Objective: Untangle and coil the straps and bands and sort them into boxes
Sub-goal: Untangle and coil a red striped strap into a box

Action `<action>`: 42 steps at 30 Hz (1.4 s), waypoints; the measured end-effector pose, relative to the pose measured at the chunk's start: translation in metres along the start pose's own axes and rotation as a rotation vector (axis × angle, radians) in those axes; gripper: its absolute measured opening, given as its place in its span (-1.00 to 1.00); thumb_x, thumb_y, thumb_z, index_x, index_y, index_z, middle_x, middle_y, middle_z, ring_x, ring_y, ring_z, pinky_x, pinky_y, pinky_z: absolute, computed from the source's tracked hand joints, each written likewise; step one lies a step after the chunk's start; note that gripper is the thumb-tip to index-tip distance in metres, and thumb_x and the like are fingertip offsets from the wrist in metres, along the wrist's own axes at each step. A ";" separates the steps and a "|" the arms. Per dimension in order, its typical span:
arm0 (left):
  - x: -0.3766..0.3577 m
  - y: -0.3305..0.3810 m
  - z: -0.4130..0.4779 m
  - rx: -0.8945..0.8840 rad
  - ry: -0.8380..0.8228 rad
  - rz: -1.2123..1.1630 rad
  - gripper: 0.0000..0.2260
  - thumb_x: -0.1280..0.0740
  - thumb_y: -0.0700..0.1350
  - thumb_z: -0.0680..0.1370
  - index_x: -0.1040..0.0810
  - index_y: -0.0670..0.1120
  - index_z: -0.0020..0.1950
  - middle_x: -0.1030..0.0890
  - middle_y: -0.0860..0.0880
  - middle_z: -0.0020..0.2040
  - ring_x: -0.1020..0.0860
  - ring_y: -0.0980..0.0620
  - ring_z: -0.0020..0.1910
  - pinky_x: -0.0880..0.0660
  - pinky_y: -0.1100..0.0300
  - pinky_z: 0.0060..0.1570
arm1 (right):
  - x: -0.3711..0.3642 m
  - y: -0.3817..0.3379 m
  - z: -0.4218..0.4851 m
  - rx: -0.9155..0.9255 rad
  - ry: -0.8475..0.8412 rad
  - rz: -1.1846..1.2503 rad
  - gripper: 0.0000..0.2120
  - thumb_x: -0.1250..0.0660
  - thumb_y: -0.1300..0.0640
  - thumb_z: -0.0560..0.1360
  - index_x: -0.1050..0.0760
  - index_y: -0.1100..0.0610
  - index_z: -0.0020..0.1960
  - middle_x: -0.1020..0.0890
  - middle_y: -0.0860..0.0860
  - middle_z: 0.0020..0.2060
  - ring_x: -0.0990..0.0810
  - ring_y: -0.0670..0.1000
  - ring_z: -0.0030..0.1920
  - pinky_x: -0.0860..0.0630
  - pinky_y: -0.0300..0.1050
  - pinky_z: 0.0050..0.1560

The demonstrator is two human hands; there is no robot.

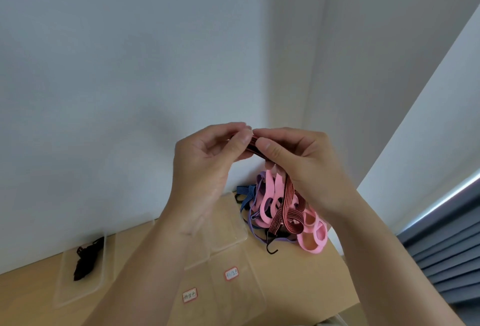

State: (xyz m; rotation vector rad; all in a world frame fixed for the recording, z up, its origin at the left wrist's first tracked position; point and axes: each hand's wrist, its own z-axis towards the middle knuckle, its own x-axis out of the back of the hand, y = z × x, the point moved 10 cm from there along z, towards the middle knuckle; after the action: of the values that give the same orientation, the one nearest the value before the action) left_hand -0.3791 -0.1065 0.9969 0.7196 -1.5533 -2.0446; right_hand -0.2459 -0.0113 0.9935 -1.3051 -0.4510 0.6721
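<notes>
At frame centre, left hand and right hand pinch the red strap; draw it slowly free of the pile.

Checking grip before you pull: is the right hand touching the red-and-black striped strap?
Touching. In the head view the right hand pinches the red-and-black striped strap at its top, thumb pressed on it.

— Who held the red striped strap?
— Left grip and right grip pinched it together, raised above the bench; its tail hung into the pink tangle.
</notes>
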 end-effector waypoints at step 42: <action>-0.007 0.007 -0.005 -0.026 0.093 -0.169 -0.77 -0.40 -0.32 0.58 -0.66 -0.12 0.20 -0.72 -0.05 0.01 -0.70 -0.04 -0.05 -0.63 0.10 -0.16 | -0.005 -0.005 -0.001 0.070 0.078 -0.059 -0.82 -0.38 0.21 0.59 -0.68 -0.01 0.09 -0.75 -0.05 -0.10 -0.72 -0.01 -0.09 -0.62 -0.17 -0.10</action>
State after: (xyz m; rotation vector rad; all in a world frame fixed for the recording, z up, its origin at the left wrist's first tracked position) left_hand -0.3700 -0.1072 1.0031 0.9502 -1.4550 -2.1144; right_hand -0.2479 -0.0164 0.9979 -1.2434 -0.3973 0.5805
